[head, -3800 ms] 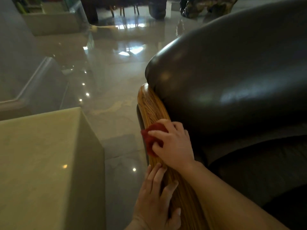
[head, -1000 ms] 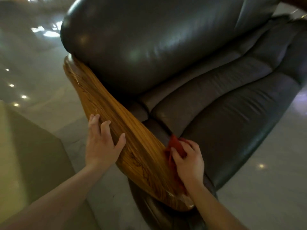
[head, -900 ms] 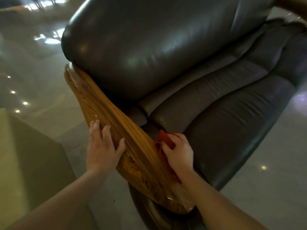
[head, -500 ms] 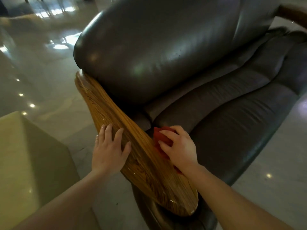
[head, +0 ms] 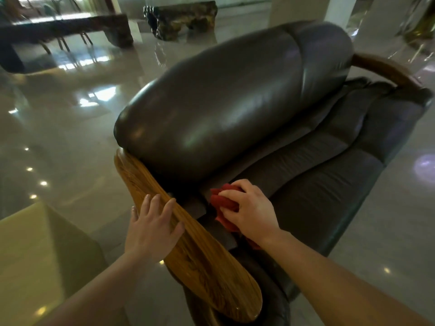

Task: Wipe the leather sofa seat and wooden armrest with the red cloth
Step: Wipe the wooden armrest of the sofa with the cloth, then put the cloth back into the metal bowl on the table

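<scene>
A dark leather sofa fills the middle of the view, its seat (head: 324,184) running to the right under a fat back cushion (head: 223,102). The near wooden armrest (head: 207,267) slants from upper left to lower right. My left hand (head: 153,229) lies flat on the armrest's outer edge, fingers spread. My right hand (head: 251,208) is closed on the bunched red cloth (head: 221,201), pressed onto the leather just inside the armrest, at the seat's near end. Part of the cloth is hidden under my palm.
A pale yellow-green block (head: 42,260) stands at lower left, close to the armrest. Glossy tiled floor (head: 70,142) surrounds the sofa. A second wooden armrest (head: 386,69) curves at the far right. A dark bench (head: 66,29) and a rough stone piece (head: 181,17) stand at the back.
My right hand has carried the red cloth off the armrest's inner edge onto the leather beside it. My left hand stays on the armrest. The view has lifted, showing more of the room.
</scene>
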